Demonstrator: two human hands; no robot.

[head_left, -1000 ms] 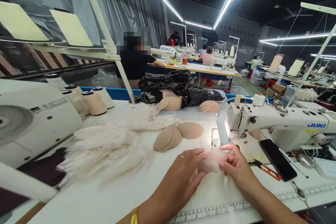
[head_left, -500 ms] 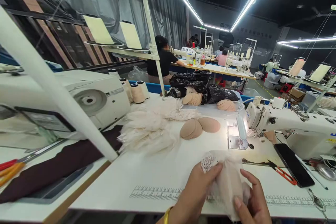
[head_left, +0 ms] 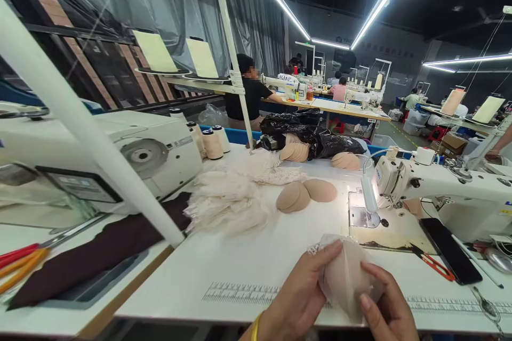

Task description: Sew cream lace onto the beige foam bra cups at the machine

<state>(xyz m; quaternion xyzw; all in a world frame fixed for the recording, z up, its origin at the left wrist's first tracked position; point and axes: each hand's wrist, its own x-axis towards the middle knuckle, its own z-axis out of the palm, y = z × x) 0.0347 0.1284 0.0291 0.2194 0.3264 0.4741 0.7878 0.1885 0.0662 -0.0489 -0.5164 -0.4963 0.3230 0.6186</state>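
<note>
Near the front edge of the white table, my left hand [head_left: 302, 287] pinches the left side of a sheer fabric piece with a beige cup [head_left: 347, 277] showing through it. My right hand [head_left: 390, 303] grips the same piece from the right, thumb in front. Some white lace sticks out by my left thumb. Beyond my hands lie several loose beige cups [head_left: 294, 197], overlapping. To their left spreads a heap of sheer cream lace fabric [head_left: 228, 197]. The sewing machine [head_left: 440, 178] stands on the right with its lamp lit over the needle plate.
Orange-handled snips [head_left: 438, 267] and a black phone [head_left: 452, 250] lie at the right. Black plastic bags [head_left: 320, 136] and thread cones [head_left: 212, 144] stand behind. A slanted white pole [head_left: 100, 138] crosses the left, near dark cloth [head_left: 100, 250] and scissors [head_left: 24, 264]. People sit farther back.
The fabric piece between my hands has opened out flatter and wider, and the rounded cup shape now shows. Both hands keep hold of it. The view has shifted slightly.
</note>
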